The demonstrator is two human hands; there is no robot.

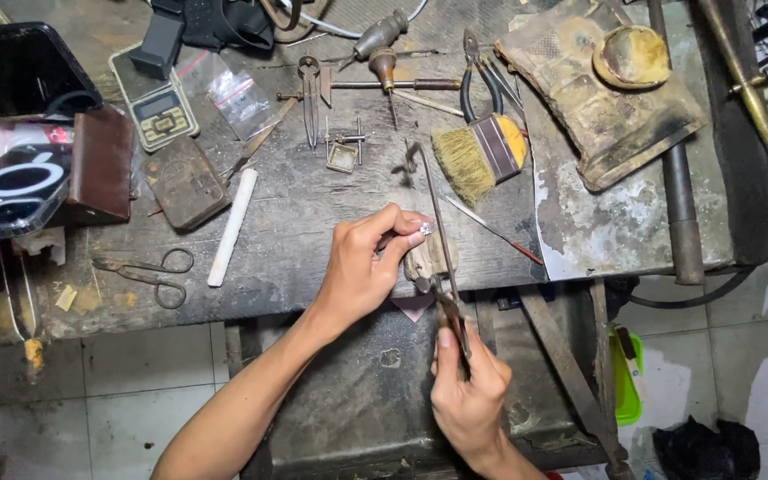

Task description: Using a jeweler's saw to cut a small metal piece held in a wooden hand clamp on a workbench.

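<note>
Cluttered dark workbench [295, 204]: left hand [362, 267] pinches a small shiny piece [425, 228] on the wooden peg [428, 258]; right hand [468, 387] grips a saw frame [433, 213]. Brush [477, 156], scissors [148, 271] lie nearby.

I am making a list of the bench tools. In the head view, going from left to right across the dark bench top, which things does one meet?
Phone → scale → scissors → white stick → left hand → brush → worn pad → torch.
</note>
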